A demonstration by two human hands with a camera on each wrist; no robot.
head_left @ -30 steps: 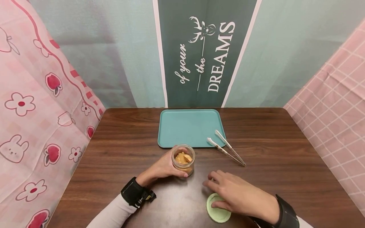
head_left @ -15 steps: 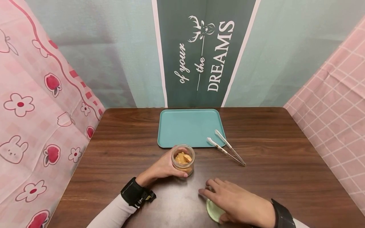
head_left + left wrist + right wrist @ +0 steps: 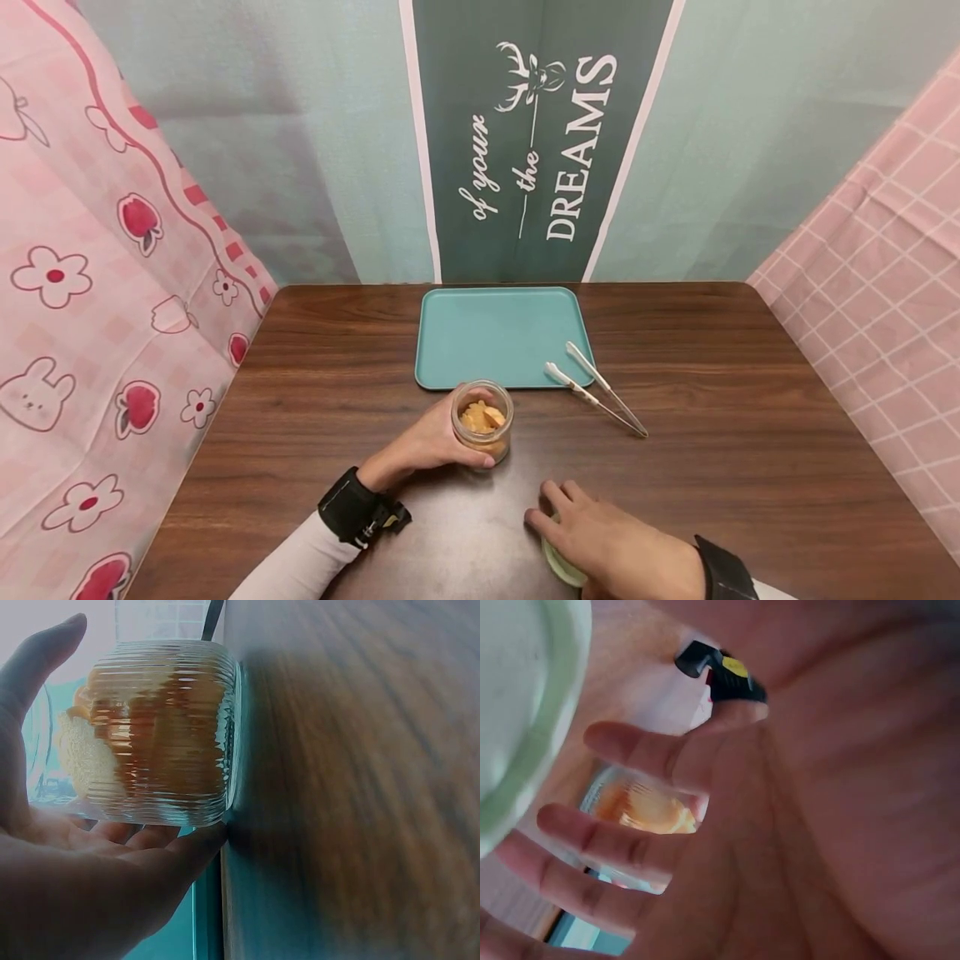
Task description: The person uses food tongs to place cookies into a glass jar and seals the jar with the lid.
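A small ribbed glass jar (image 3: 482, 421) with orange-brown pieces inside stands open on the brown table (image 3: 750, 433). My left hand (image 3: 442, 440) grips it from the left; in the left wrist view the thumb and fingers (image 3: 112, 855) wrap round the jar (image 3: 157, 735). At the near edge my right hand (image 3: 592, 533) lies flat with straight fingers on a pale green lid (image 3: 557, 563), most of which it hides. The right wrist view shows the lid (image 3: 521, 712) beside the spread fingers (image 3: 622, 847), with the jar (image 3: 641, 810) beyond them.
A teal tray (image 3: 495, 329) lies at the back middle of the table. Metal tongs (image 3: 596, 397) rest across its front right corner and onto the wood. Cloth hangings close in the left, back and right sides.
My right hand has drawn back toward the near edge over the green lid and now covers more of it. The left hand and the jar have not moved.
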